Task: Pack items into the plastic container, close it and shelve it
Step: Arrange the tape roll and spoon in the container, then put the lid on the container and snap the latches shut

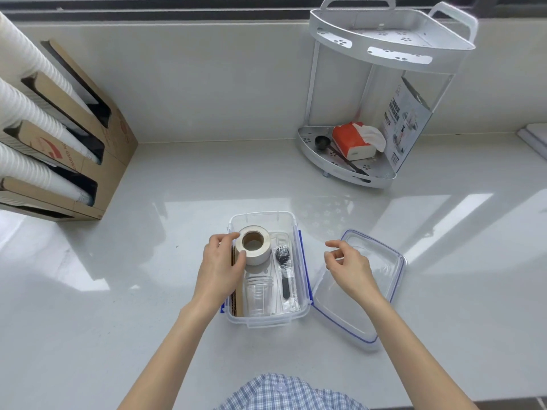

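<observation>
A clear plastic container [260, 220] with blue side clips stands open on the white counter in front of me. Inside lie clear plastic cups [259, 294], a wrapped black spoon [283, 261] and brown cardboard pieces [238, 300] along the left wall. My left hand [220, 264] holds a roll of white tape [255, 244] over the container's far half. The container's lid [364, 279], clear with a blue rim, lies on the counter just right of the container. My right hand [346, 263] hovers above the lid, fingers loosely curled, holding nothing.
A white two-tier corner shelf [384, 45] stands at the back right; its lower tier holds an orange tissue pack [352, 140], a black scoop [322, 142] and a printed card. A cardboard dispenser [97, 149] with stacks of white paper cups is at the left.
</observation>
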